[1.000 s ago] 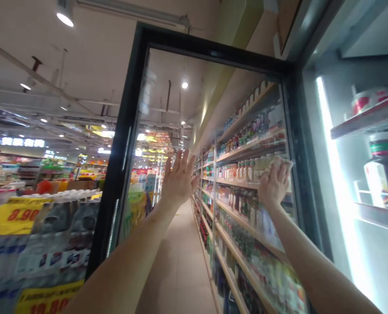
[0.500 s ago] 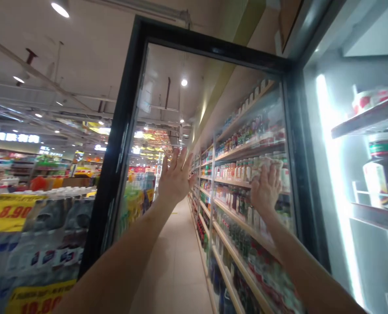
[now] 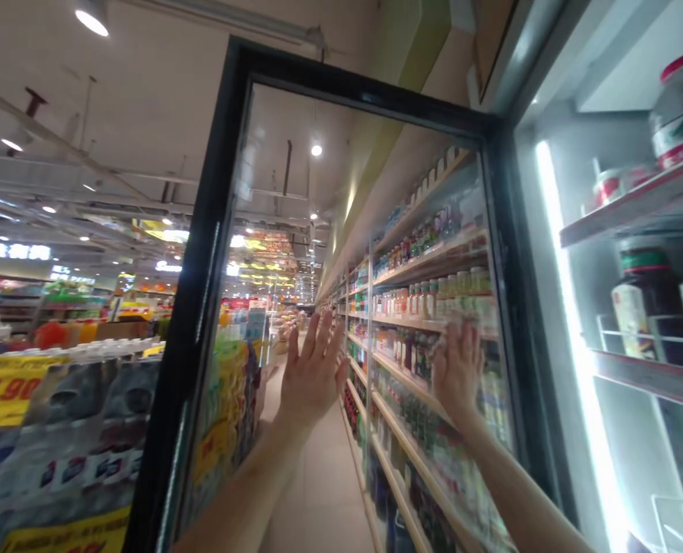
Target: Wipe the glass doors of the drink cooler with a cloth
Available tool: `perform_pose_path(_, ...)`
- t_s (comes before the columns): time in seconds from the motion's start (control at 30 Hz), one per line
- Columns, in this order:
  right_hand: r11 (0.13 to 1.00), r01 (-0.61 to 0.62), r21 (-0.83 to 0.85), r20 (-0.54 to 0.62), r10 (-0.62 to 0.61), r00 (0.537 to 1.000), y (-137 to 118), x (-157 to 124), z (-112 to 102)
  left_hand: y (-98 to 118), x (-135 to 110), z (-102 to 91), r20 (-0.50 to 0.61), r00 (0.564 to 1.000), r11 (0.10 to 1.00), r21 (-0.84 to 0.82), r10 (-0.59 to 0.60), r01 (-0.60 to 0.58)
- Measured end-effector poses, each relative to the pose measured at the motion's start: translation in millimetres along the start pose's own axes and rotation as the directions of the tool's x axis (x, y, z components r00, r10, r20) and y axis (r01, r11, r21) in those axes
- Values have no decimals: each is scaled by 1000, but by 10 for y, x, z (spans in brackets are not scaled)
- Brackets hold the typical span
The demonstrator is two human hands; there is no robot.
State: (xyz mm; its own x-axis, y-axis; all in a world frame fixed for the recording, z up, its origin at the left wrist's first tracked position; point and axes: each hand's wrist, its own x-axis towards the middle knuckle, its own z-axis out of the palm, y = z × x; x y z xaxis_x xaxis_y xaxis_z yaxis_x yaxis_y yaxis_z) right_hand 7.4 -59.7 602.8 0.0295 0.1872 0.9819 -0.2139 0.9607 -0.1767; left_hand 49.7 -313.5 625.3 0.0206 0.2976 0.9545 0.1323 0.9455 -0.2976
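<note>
An open fridge door [image 3: 200,322] with a black frame and a glass pane stands in front of me. My left hand [image 3: 313,376] lies flat on the glass with its fingers spread and nothing in it. My right hand [image 3: 458,370] is pressed flat on the pane near the hinge side. It pins a pale cloth [image 3: 487,319] to the glass; only a faint edge of it shows past the fingertips. Through the glass I see a shop aisle and long shelves of bottles [image 3: 422,299].
The lit fridge interior [image 3: 571,346] is on the right, with wire shelves, dark bottles [image 3: 649,307] and a red-lidded white jar [image 3: 681,100] on top. Left of the door stand stacked water packs [image 3: 81,415] with yellow price signs [image 3: 7,388].
Both hands have slid down the glass. The right hand with the cloth has also moved a little left, away from the hinge. The view has shifted slightly.
</note>
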Motion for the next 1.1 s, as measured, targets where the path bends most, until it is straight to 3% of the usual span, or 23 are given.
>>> perform_pose_path(0.03,992,127,20,37,-127,991,-130,-116,-5,-13,12,7,-10,1000,1000,-9,-4,4)
perform_pose_path(0.1,920,381,90,101,-389,916,-322,-323,-2,-39,31,25,-23,1000,1000,-20,-12,11)
perform_pose_path(0.13,890,442,111,113,-454,884,-334,-392,1,-48,34,33,-26,1000,1000,-22,-11,10)
perform_pose_path(0.17,886,450,111,110,-461,881,-275,-432,3,-53,31,39,-28,1000,1000,-21,-7,6)
perform_pose_path(0.2,912,400,87,94,-407,908,-152,-443,4,-53,25,43,-25,1000,1000,-20,-3,2)
perform_pose_path(0.27,988,152,3,10,-152,988,195,-406,4,-46,9,45,-8,1000,1000,-21,3,-3)
perform_pose_path(0.33,997,-67,-40,-72,64,995,473,-363,4,-37,6,44,7,1000,1000,-29,-3,3)
perform_pose_path(0.4,993,-111,-39,-90,108,990,493,-400,-6,-37,22,45,11,1000,999,-34,-13,13)
perform_pose_path(0.53,984,173,51,38,-175,984,-118,-774,-65,-56,43,36,-1,1000,1000,-30,-2,2)
perform_pose_path(0.6,923,360,138,104,-375,921,-368,-974,-98,-49,-30,13,1,1000,999,-40,1,0)
perform_pose_path(0.67,876,449,178,116,-472,874,-370,-1064,-119,-15,-187,-23,11,1000,998,-58,3,-2)
perform_pose_path(0.73,923,364,128,87,-376,922,-152,-1020,-118,35,-386,-60,28,999,997,-75,28,-26)
perform_pose_path(0.8,988,145,45,23,-146,989,115,-904,-103,81,-553,-89,48,998,996,-81,48,-44)
perform_pose_path(0.87,999,-34,3,-28,34,999,238,-827,-103,105,-643,-101,59,997,996,-82,50,-45)
perform_pose_path(0.9,998,-61,-1,-28,61,998,213,-832,-113,107,-658,-101,58,997,996,-85,44,-39)
perform_pose_path(0.93,999,-43,4,-14,43,999,134,-870,-129,104,-660,-96,57,998,995,-91,40,-35)
perform_pose_path(1.0,992,120,45,75,-123,990,-116,-1032,-162,86,-643,-77,48,998,994,-105,34,-28)
perform_pose_path(1.1,904,398,153,163,-420,893,-361,-1310,-190,59,-622,-46,51,998,994,-109,31,-25)
